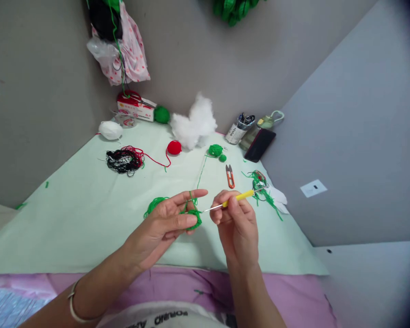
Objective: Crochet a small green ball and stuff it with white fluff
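Between the thumb and fingers of my left hand (169, 217) is a small piece of green crochet work (195, 223). A strand of green yarn loops over my raised left index finger and runs back to a green yarn ball (215, 150). My right hand (238, 218) grips the yellow handle of a crochet hook (239, 197). Its thin metal tip points left and meets the edge of the green piece; whether it sits in a loop is too small to tell. A green yarn bundle (154, 206) lies just behind my left hand.
Orange thread snips (230, 177) lie beyond my right hand. Farther back are a red yarn ball (174, 147), black yarn (125, 161), white stuffing (194, 123), a white yarn ball (110, 130), a pen cup (237, 130) and a phone (259, 145). Green scraps (263, 191) lie right.
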{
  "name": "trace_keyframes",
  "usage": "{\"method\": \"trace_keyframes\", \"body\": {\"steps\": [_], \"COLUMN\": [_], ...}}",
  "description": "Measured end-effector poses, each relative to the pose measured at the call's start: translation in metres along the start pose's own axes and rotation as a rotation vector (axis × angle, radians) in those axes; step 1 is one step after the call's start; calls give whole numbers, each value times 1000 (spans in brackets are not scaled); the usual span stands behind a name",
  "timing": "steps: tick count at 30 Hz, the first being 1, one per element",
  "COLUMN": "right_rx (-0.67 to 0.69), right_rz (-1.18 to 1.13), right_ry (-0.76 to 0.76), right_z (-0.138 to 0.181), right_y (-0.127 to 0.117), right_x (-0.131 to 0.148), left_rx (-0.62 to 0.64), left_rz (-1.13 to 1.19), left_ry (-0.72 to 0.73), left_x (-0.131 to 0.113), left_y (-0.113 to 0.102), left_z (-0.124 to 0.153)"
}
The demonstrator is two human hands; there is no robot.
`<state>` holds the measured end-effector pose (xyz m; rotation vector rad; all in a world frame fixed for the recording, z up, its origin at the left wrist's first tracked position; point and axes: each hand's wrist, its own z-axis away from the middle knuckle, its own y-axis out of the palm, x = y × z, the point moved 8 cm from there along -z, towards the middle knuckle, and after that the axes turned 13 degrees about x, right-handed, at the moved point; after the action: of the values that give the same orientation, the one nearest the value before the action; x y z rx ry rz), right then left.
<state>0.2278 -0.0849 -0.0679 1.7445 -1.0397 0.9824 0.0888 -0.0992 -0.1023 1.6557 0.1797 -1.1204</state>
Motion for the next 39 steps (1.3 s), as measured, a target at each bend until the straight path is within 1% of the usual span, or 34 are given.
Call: {"method": "trace_keyframes", "body": {"steps": [2,4,6,9,11,13,14,15,17,19,20,22,24,27,30,34,39], "right_rx": [13,30,39,59,81,98,82,51,-31,-52,-35,11,2,-35,-39,-20,31], "right_rz": [101,285,426,567,780,951,954,887,626,395,344,348,365,241,115,76,94], "right_ry": [-37,-126,-206,-273,-334,-402,-416,-408,-331,-247,-224,-198,-159,-61,-3,14,-5], "right_z": [2,6,11,18,22,25,25,23,18,12,10,7,6,4,0,-4,-3], "right_y": [4,12,18,26,33,40,38,34,19,12,13,17,15,7,4,5,5], "right_x": [2,8,12,15,18,21,23,25,24,17,15,11,7,-3,-7,-4,-1], "left_rx": [-90,-171,-214,-264,-272,-230,-200,-173,-149,-168,-180,-182,-160,-129,-139,-152,-154], "left_rz": [-98,-189,-235,-239,-172,-59,2,54,104,51,-5,-117,-193,-245,-271,-291,-327], "left_ry": [88,162,170,193,213,153,106,65,46,95,128,166,157,127,134,135,129], "left_x": [-5,-10,-10,-10,-10,-4,0,3,2,-5,-8,-13,-12,-10,-12,-15,-17], "left_y": [-3,-5,-6,-9,-11,-11,-11,-11,-11,-12,-12,-9,-6,-5,-9,-11,-11], "left_z": [2,5,6,8,8,5,3,1,1,2,4,5,6,6,8,9,10]}}
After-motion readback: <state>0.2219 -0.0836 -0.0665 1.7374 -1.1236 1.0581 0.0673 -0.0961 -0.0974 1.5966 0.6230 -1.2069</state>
